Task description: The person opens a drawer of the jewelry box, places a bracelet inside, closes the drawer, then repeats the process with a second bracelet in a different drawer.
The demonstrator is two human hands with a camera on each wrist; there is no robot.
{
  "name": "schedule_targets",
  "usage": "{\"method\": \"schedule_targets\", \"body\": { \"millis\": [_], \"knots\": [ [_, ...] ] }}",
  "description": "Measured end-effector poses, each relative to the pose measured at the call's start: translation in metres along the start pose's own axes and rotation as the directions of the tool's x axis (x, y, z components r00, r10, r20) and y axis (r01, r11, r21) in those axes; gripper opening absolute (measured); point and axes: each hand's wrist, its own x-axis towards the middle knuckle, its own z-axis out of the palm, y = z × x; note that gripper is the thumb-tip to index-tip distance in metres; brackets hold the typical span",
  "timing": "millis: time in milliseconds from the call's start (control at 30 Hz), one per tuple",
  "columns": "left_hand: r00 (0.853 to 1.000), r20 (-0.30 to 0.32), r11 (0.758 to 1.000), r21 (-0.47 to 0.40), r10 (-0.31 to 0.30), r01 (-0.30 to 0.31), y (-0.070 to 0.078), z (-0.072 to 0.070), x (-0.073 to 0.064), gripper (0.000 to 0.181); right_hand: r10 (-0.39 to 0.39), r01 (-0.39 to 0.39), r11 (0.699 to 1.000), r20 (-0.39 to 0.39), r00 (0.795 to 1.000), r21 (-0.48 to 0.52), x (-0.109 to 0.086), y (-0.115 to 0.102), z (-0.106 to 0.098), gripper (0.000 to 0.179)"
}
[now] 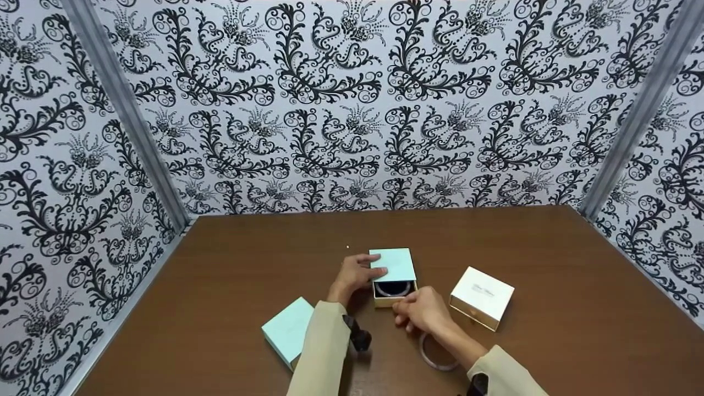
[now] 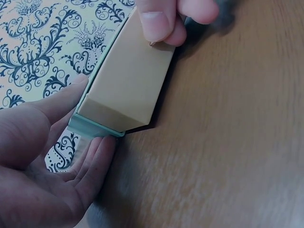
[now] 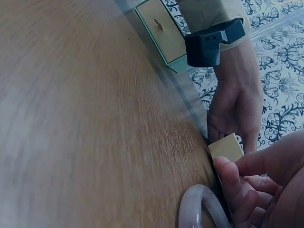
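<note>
A mint-topped drawer box (image 1: 397, 264) lies on the table with its cream drawer (image 2: 128, 61) partly out. Inside the drawer, on a dark lining, sits a bangle (image 1: 393, 294). My left hand (image 1: 355, 273) holds the mint sleeve at its left side, thumb on top. At the drawer front, my right hand (image 1: 424, 311) pinches the small pull between thumb and fingers; the pull is mostly hidden by them. A second, pale marbled bangle (image 3: 190, 209) lies loose on the table beneath the right wrist, partly covered by the forearm in the head view.
Left of the left forearm lies another mint drawer box (image 1: 289, 330), partly behind the sleeve. A white-topped drawer box (image 1: 484, 291) with gold sides stands to the right. The brown table (image 1: 247, 258) ends at patterned walls (image 1: 341, 137) behind and at the sides.
</note>
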Motion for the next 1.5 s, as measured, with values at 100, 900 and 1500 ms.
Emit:
{"method": "schedule_targets", "body": {
  "millis": [100,900,1500],
  "knots": [
    [1.0,0.006,1.0,-0.007,0.003,-0.003,0.0,0.0,0.0003,0.045,0.001,-0.001,1.0,-0.003,1.0,0.001,0.0009,0.0003,0.0001,0.014],
    [1.0,-0.005,1.0,-0.014,-0.021,0.021,0.0,0.0016,0.0015,0.046,0.021,-0.021,0.999,-0.001,1.0,0.032,0.0058,-0.001,0.0,0.014],
    [0.999,-0.005,0.999,0.006,-0.039,0.039,0.0018,0.0007,-0.0019,0.047,0.009,-0.009,1.0,-0.025,1.0,0.026,0.0074,0.0002,0.0011,0.014]
  ]
}}
